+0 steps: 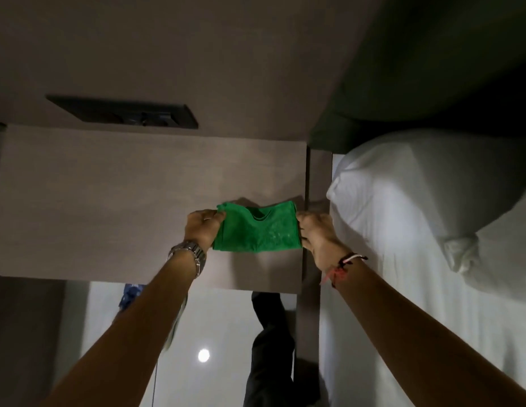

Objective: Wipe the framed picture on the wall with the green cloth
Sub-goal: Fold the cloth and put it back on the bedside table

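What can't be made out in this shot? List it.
- Framed picture: none shows in the head view, so its place is unknown.
- Dark wall panel: too dim to read.
- Fingers of left hand and right hand: partly hidden by the cloth.
- Blue item: covered by the left forearm.

Dim room, round lamp glare (203, 355) on glossy floor, dark vignetted corners, soft wide-angle blur

A: Where is the folded green microfibre cloth (257, 230) held?

B: Between the left hand (203, 229) and right hand (317, 235), above the flat wooden bedside tabletop (109, 201).

A: And to the right?

B: The plump white pillow (417, 186) is found on the bed, beside the tabletop.
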{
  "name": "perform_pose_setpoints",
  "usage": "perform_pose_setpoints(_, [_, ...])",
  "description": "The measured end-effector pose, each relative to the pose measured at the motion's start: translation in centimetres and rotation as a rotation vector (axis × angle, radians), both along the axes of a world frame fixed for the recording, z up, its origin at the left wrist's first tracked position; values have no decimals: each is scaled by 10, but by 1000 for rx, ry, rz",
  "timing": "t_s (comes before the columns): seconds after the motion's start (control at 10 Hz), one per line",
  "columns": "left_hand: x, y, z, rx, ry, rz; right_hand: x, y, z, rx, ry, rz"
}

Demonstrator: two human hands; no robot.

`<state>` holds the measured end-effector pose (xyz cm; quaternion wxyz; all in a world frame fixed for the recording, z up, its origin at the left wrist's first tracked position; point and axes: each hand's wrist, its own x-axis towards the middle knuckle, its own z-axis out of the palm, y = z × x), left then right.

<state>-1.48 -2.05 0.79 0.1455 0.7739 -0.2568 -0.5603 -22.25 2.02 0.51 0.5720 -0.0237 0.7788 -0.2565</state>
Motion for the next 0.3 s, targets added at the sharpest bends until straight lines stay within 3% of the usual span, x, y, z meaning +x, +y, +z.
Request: perform_pose_setpoints(0.3, [1, 6, -12, 8, -15, -17, 5, 5, -1, -66, 132, 136])
